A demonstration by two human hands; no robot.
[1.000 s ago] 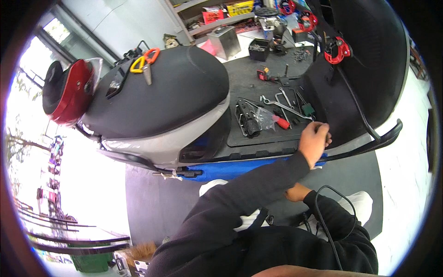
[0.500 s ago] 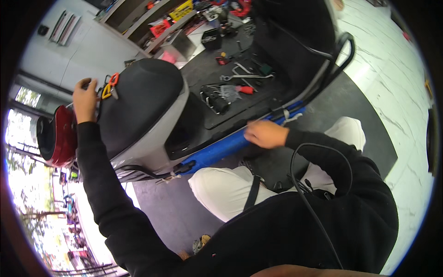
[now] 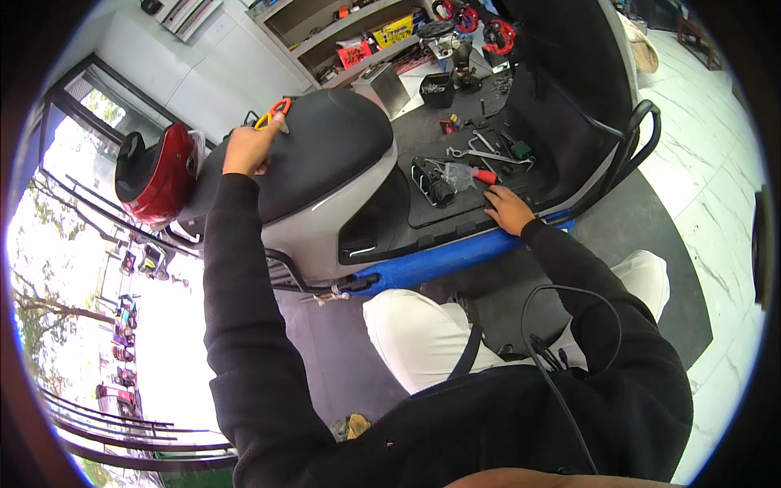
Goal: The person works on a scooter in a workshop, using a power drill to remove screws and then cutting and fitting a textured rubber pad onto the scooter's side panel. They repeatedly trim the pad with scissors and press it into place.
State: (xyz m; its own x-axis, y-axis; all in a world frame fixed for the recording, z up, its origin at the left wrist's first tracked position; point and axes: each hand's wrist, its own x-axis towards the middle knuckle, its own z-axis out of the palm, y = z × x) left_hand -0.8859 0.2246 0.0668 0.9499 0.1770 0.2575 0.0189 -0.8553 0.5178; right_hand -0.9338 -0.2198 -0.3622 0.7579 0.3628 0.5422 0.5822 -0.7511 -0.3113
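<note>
My left hand (image 3: 250,150) is at the black scooter seat (image 3: 333,130), fingers curled. Its thumb side closes on a small hand tool with orange and yellow handles (image 3: 282,106); my hand partly covers its metal end. Lower right, my right hand (image 3: 510,210) lies at the edge of the scooter's black footboard (image 3: 439,234), fingers apart and holding nothing. Just beyond its fingertips is a red handle (image 3: 486,176) beside a clear plastic bag (image 3: 459,175). A black part with a metal frame (image 3: 434,184) sits left of the bag. Farther back lies a combination wrench (image 3: 492,154).
A red case (image 3: 163,175) sits behind the seat. At the footboard's far side stands a black bin of small hardware (image 3: 438,89). Shelves (image 3: 342,32) hold packages and tools. A blue side tube (image 3: 431,262) runs along the near edge, and a black bar (image 3: 643,146) curves at the right.
My left hand has moved from beside the orange-and-yellow-handled tool onto it. My right hand has gone from the blue tube up to the footboard's edge. The whole view has shifted.
</note>
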